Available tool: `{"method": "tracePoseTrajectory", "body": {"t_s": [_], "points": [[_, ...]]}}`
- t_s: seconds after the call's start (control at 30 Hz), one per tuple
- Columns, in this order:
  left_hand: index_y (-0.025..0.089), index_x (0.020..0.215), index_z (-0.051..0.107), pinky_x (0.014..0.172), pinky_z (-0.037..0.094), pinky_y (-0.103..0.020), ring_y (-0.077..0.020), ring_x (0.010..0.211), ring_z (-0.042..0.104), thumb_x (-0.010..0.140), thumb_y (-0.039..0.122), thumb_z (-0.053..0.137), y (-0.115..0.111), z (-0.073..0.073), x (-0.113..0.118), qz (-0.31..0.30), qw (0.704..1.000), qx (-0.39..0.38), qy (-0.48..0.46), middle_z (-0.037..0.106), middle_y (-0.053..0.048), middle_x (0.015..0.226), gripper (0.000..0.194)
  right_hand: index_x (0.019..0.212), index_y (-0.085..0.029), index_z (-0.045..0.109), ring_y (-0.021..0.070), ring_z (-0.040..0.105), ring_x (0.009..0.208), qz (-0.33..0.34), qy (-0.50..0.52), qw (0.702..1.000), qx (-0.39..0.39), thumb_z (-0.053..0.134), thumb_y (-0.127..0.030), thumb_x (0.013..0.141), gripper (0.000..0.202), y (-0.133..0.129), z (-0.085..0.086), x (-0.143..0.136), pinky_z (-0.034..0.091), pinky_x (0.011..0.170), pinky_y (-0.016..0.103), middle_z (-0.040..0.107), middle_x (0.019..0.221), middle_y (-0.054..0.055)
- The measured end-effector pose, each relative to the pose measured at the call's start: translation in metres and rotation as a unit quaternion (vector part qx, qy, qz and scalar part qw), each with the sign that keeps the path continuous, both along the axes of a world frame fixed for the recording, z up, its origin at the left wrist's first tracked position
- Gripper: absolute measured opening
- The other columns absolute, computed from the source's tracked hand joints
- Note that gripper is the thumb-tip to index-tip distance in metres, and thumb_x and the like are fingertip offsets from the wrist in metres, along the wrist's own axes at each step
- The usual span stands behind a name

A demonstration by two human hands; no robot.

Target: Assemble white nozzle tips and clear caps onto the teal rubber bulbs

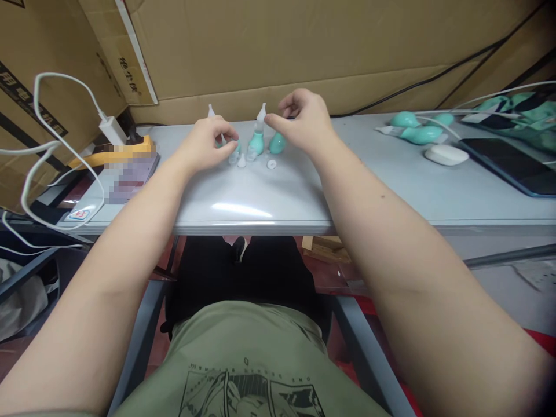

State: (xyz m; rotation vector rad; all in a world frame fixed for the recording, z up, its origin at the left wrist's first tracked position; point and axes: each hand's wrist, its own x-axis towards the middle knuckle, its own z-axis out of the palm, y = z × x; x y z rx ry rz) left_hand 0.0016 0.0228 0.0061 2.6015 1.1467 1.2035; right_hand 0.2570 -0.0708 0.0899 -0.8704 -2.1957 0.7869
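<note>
My left hand (211,140) is over the table, fingers curled and a gap between thumb and forefinger. It partly hides a teal rubber bulb (237,146), and a white pointed nozzle (211,110) stands up behind it. My right hand (306,121) has its thumb apart from its bent fingers. Its thumb tip is beside a clear-white nozzle (262,114), whether touching I cannot tell. Below that nozzle stands an upright teal bulb (256,142). Another teal bulb (277,142) lies under my right hand. Small clear and white pieces, including a round white disc (271,164), lie in front.
At right are several teal bulbs (420,134), a white rounded case (446,154) and a dark phone (512,165). White cables and a charger plug (112,130) are at left, near a yellow object (130,152). Cardboard (304,46) walls the back.
</note>
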Motion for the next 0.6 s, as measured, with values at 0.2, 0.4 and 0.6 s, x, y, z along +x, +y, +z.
{"method": "tracePoseTrajectory", "body": {"t_s": [0.2, 0.4, 0.6], "points": [[0.025, 0.104, 0.093, 0.095, 0.07, -0.05, -0.031, 0.093, 0.08, 0.09, 0.025, 0.081, -0.01, 0.007, 0.001, 0.025, 0.998, -0.044, 0.039, 0.086, -0.013, 0.108, 0.018, 0.12, -0.049, 0.094, 0.0444, 0.07, 0.101, -0.094, -0.054, 0.994, -0.005, 0.113, -0.086, 0.089, 0.052, 0.018, -0.007, 0.02, 0.056, 0.077, 0.058, 0.073, 0.068, 0.002], [0.02, 0.114, 0.096, 0.099, 0.067, -0.042, -0.0279, 0.101, 0.082, 0.094, 0.02, 0.083, -0.039, 0.025, 0.007, 0.035, 0.993, -0.086, 0.077, 0.087, -0.012, 0.116, 0.023, 0.067, -0.032, 0.061, 0.03, 0.055, 0.082, -0.141, -0.015, 0.987, 0.075, 0.102, -0.052, 0.099, 0.056, 0.053, -0.033, 0.05, 0.051, 0.081, 0.051, 0.062, 0.069, 0.003], [0.021, 0.109, 0.095, 0.098, 0.065, -0.041, -0.0269, 0.099, 0.079, 0.092, 0.018, 0.087, -0.039, 0.027, 0.008, 0.036, 0.992, -0.095, 0.072, 0.087, -0.01, 0.111, 0.02, 0.08, -0.029, 0.079, 0.0284, 0.056, 0.081, -0.055, -0.049, 0.997, 0.02, 0.101, -0.036, 0.095, 0.028, 0.046, -0.034, 0.046, 0.052, 0.077, 0.046, 0.068, 0.073, 0.002]]}}
